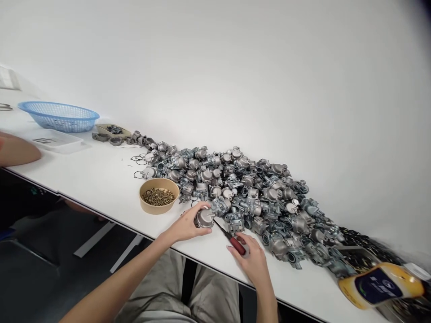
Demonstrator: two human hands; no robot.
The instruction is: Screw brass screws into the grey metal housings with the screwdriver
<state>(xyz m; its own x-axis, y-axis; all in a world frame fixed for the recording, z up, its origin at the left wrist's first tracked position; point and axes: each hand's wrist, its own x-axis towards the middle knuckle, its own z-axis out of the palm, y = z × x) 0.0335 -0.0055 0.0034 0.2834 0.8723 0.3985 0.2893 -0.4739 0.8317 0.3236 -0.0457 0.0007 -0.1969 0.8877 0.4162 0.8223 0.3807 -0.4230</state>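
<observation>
The person's left hand (188, 225) grips a rounded metal part (204, 218) between thumb and fingers, just above the near edge of the white table (101, 175). The right hand (253, 259) is closed around the red handle of a screwdriver (237, 246), its shaft pointing at the part; whether the tip touches cannot be told. Just beyond them spreads a heap of similar metal parts (249, 193). A tan bowl (156, 209) holding small brass-coloured screws (157, 196) stands near the left hand.
</observation>
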